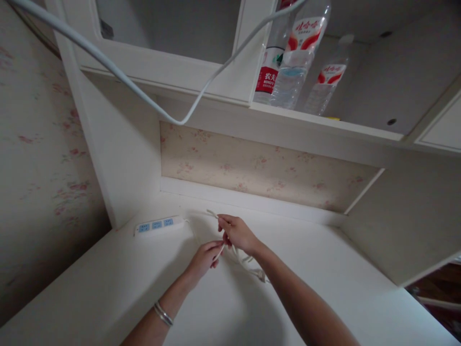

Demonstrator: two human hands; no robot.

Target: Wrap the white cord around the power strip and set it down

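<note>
A white power strip [157, 225] with blue sockets lies on the white desktop [151, 288], left of my hands. Its white cord [240, 259] runs from the strip's right end toward my hands and gathers in loose loops under my right hand. My left hand [206, 259], with bracelets at the wrist, pinches a length of this cord. Just above and to the right, my right hand [236, 233] is closed on the cord too, and a piece sticks out past its fingertips. The plug end [262, 276] appears to rest on the desktop beside my right forearm.
Plastic bottles [297, 57] stand in the shelf above on the right. A thick pale cable [183, 117] hangs across the upper view in front of the cabinet [158, 79]. Panels close in the desktop left and right. Floral wallpaper [230, 163] shows at the back.
</note>
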